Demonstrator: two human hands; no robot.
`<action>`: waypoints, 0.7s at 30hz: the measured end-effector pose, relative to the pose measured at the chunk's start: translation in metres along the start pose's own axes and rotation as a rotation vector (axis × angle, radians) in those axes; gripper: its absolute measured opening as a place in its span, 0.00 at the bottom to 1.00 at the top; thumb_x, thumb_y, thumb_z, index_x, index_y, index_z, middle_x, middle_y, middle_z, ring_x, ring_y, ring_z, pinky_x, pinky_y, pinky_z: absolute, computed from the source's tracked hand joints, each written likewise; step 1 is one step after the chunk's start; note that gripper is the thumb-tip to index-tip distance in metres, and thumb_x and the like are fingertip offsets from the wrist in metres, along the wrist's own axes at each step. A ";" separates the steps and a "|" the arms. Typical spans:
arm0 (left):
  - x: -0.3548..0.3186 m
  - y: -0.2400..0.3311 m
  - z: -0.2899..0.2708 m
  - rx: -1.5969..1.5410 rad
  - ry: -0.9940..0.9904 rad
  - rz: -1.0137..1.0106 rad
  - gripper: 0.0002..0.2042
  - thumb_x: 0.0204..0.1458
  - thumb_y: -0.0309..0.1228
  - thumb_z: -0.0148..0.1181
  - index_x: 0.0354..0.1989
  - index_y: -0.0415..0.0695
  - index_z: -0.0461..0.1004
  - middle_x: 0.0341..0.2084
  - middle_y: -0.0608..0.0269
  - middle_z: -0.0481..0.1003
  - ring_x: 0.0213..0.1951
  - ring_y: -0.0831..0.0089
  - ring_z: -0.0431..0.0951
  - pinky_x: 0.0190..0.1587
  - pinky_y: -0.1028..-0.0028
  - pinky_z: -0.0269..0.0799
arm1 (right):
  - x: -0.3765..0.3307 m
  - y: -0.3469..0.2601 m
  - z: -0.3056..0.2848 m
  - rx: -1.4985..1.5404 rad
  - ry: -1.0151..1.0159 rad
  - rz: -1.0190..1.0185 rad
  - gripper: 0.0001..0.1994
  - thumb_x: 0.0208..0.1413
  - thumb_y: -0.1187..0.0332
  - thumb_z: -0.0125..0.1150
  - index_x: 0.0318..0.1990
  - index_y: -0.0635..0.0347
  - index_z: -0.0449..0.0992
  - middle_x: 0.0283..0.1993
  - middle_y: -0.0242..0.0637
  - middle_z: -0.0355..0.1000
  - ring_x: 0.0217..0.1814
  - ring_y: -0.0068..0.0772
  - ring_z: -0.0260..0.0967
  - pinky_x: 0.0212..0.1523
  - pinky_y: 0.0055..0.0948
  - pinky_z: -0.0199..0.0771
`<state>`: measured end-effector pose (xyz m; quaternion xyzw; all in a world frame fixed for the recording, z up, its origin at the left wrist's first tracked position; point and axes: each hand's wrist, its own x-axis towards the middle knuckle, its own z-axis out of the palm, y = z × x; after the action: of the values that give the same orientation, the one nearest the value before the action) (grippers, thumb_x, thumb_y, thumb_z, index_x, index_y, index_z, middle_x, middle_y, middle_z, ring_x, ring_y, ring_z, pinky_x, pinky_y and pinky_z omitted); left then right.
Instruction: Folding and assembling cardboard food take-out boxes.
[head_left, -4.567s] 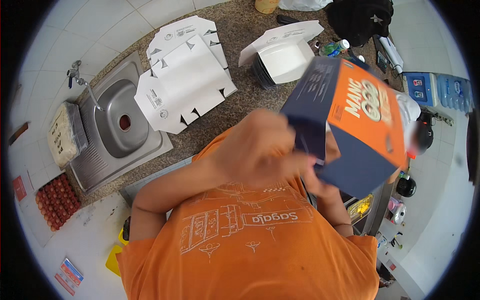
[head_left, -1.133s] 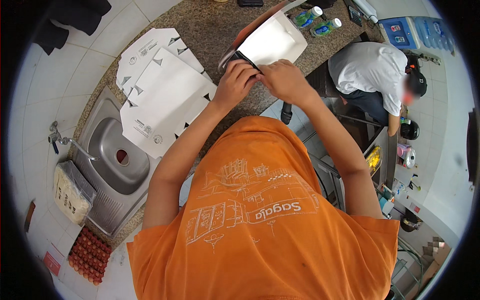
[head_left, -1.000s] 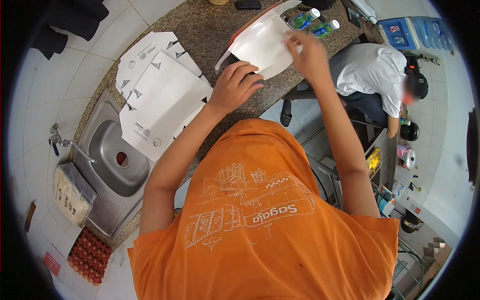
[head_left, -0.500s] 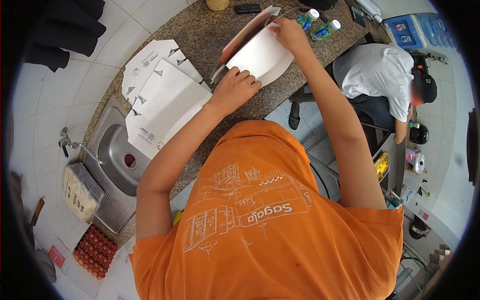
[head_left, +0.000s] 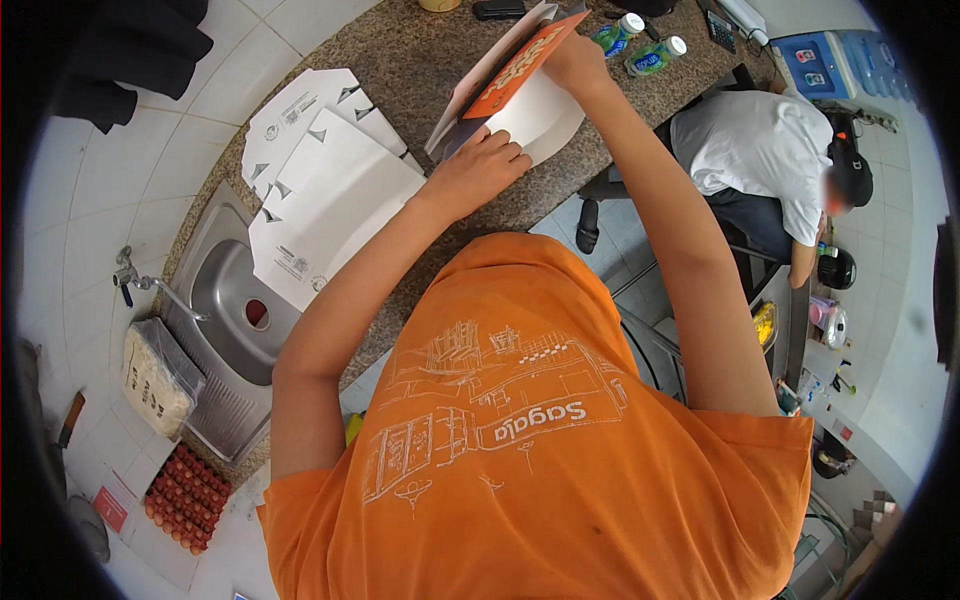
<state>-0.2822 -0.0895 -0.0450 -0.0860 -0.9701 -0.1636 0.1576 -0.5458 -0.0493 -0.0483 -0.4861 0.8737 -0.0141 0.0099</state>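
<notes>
A partly folded cardboard box (head_left: 524,68), white inside with an orange printed panel, is held up at a tilt over the far part of the counter. My left hand (head_left: 480,172) grips its near left edge, fingers curled over the white board. At its far right end my right hand (head_left: 577,66) has hold of the box, with the fingertips hidden behind the panel. Left of it, flat unfolded white box blanks (head_left: 345,190) with cut slots overlap one another, beneath and beside my left forearm.
A speckled stone counter (head_left: 390,55) bears two small bottles (head_left: 618,36) near my right hand. On the left are a steel sink (head_left: 215,405), a tap (head_left: 150,284), a plastic bag (head_left: 155,385) and stacked eggs (head_left: 187,498). A person in white (head_left: 755,140) bends over at the right.
The orange printed panel of the box has swung into view, covering part of the white inside. My left hand has shifted slightly right; the right hand stays at the far end.
</notes>
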 end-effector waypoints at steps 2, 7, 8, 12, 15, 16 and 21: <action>0.000 -0.001 0.000 0.000 -0.010 -0.010 0.03 0.57 0.31 0.61 0.36 0.48 0.76 0.34 0.69 0.76 0.45 0.70 0.74 0.50 0.67 0.64 | 0.004 -0.002 -0.003 -0.027 -0.030 -0.005 0.15 0.58 0.65 0.63 0.53 0.54 0.78 0.50 0.44 0.81 0.52 0.51 0.80 0.51 0.49 0.81; -0.002 -0.010 0.002 -0.115 0.000 -0.009 0.04 0.58 0.32 0.62 0.36 0.47 0.76 0.34 0.67 0.76 0.44 0.68 0.74 0.51 0.66 0.64 | 0.013 -0.010 -0.017 -0.036 -0.226 0.081 0.16 0.61 0.61 0.60 0.55 0.53 0.78 0.55 0.45 0.80 0.58 0.49 0.78 0.57 0.49 0.78; -0.003 -0.011 0.003 -0.152 -0.023 -0.027 0.04 0.59 0.33 0.61 0.36 0.47 0.76 0.35 0.66 0.77 0.46 0.68 0.75 0.53 0.66 0.64 | 0.014 -0.011 -0.017 -0.038 -0.224 0.074 0.16 0.61 0.61 0.60 0.55 0.53 0.78 0.55 0.45 0.80 0.58 0.49 0.78 0.57 0.49 0.78; -0.003 -0.011 0.008 -0.186 0.017 -0.045 0.06 0.59 0.35 0.62 0.35 0.47 0.76 0.32 0.66 0.77 0.44 0.67 0.76 0.53 0.64 0.65 | 0.024 0.014 -0.002 0.101 -0.199 -0.037 0.17 0.64 0.59 0.59 0.54 0.57 0.79 0.52 0.51 0.80 0.58 0.53 0.77 0.56 0.51 0.77; 0.004 -0.001 0.007 -0.011 -0.115 -0.093 0.07 0.59 0.36 0.61 0.36 0.47 0.77 0.32 0.66 0.78 0.44 0.67 0.78 0.52 0.65 0.66 | 0.028 0.034 0.017 0.245 -0.142 -0.166 0.18 0.66 0.57 0.58 0.52 0.61 0.79 0.49 0.55 0.80 0.55 0.58 0.77 0.55 0.53 0.76; 0.007 0.001 0.006 -0.011 -0.115 -0.093 0.07 0.59 0.36 0.61 0.36 0.47 0.77 0.32 0.66 0.78 0.44 0.67 0.78 0.52 0.65 0.66 | 0.029 0.039 0.022 0.288 -0.108 -0.189 0.19 0.66 0.56 0.58 0.51 0.63 0.79 0.48 0.57 0.79 0.53 0.61 0.77 0.54 0.54 0.75; 0.012 -0.001 0.000 0.007 -0.098 -0.065 0.07 0.60 0.36 0.60 0.38 0.47 0.77 0.33 0.66 0.78 0.45 0.69 0.79 0.48 0.67 0.67 | 0.021 0.028 0.012 0.173 -0.123 -0.192 0.19 0.67 0.55 0.57 0.49 0.67 0.78 0.46 0.59 0.79 0.50 0.62 0.78 0.52 0.56 0.76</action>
<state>-0.2932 -0.0892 -0.0412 -0.0617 -0.9795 -0.1607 0.1047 -0.5808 -0.0527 -0.0613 -0.5647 0.8165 -0.0605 0.1042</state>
